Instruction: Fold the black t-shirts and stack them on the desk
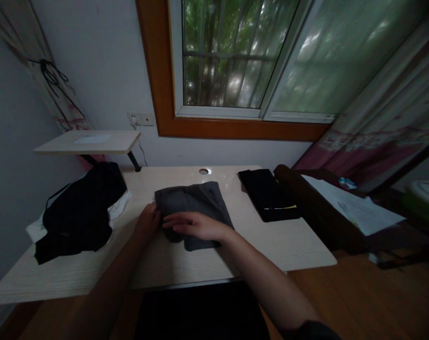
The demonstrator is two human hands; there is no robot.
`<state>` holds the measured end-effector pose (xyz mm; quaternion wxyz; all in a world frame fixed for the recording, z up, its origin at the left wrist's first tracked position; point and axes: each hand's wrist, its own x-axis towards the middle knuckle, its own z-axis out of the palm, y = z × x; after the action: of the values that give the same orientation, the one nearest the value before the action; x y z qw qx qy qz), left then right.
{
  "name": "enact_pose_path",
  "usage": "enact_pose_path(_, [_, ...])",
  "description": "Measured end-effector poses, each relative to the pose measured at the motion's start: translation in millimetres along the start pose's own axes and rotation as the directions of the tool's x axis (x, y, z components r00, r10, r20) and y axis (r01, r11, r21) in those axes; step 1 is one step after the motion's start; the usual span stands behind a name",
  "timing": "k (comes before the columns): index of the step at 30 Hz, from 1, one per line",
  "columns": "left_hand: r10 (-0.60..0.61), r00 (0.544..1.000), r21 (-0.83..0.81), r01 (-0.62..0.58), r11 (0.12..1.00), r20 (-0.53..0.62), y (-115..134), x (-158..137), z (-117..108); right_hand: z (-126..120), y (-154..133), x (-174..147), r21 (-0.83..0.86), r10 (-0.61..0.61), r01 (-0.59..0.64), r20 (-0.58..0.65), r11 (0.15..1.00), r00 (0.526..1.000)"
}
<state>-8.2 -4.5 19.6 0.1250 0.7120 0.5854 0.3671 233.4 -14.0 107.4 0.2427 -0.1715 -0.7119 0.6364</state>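
Note:
A dark grey folded garment (189, 200), which looks like trousers, lies on the pale wooden table (256, 250) in front of me. Its lower edge shows a split between two layers or legs. At the garment's left edge, my left hand (147, 223) has its fingers bent and closed on the cloth. My right hand (198, 225) rests over the garment's middle, palm down, fingers stretched out to the left. It holds nothing.
A rumpled black garment (81, 212) lies over white cloth at the left, below a small raised shelf (122, 141). A folded black garment (269, 193) is at the right. Beyond the table's right edge stands a dark brown piece of furniture (316, 215) with a paper sheet (349, 203).

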Motion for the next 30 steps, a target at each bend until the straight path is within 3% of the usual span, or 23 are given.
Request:
enact_pose_path(3, [-0.129,0.990,-0.098,0.122,0.988,-0.061,-1.3,-1.0,-2.7,6.2,-0.6,-3.3,-0.031,0.002,-0.003,-0.009,1.000,1.000])
enact_pose_path(6, [-0.241,0.962,-0.214,0.211,0.954,-0.125,-5.7,-1.3,-2.6,-7.4,11.8,-8.5,-0.072,-0.003,-0.014,-0.224,0.997,0.975])
enact_pose_path(8, [-0.279,0.952,-0.252,0.241,0.937,-0.128,-9.2,-1.0,0.0,-23.8,24.3,-15.0,-0.197,-0.051,-0.034,-0.412,0.980,0.910])
enact_pose_path(10, [-0.273,0.955,-0.253,0.237,0.938,-0.117,-11.2,-0.8,3.7,-41.7,36.9,-24.9,-0.411,-0.155,-0.117,-0.570,0.904,0.807])
enact_pose_path(13, [-0.236,0.967,-0.195,0.215,0.957,-0.092,-9.4,-1.3,8.0,-63.3,52.3,-43.2,-0.638,-0.281,-0.316,-0.656,0.702,0.700])
enact_pose_path(15, [-0.224,0.973,-0.138,0.216,0.967,-0.050,-6.5,-2.0,8.6,-71.6,60.6,-54.1,-0.672,-0.288,-0.432,-0.686,0.602,0.668])
enact_pose_path(19, [-0.248,0.969,-0.077,0.246,0.966,-0.016,-4.8,-2.2,6.4,-77.3,72.8,-65.8,-0.627,-0.186,-0.517,-0.722,0.583,0.666])
enact_pose_path(23, [-0.277,0.956,-0.295,0.238,0.926,-0.099,-11.7,0.6,4.2,-79.9,73.1,-67.7,-0.607,-0.155,-0.482,-0.708,0.631,0.689])
enact_pose_path(27, [-0.450,0.872,-0.579,0.268,0.770,-0.194,-25.5,4.1,-0.4,-90.3,60.2,-70.1,-0.626,-0.240,-0.392,-0.688,0.674,0.685])
enact_pose_path(30, [-0.550,0.788,-0.649,0.269,0.712,-0.277,-35.6,5.6,-6.5,-108.6,46.8,-78.0,-0.642,-0.330,-0.358,-0.701,0.678,0.633])
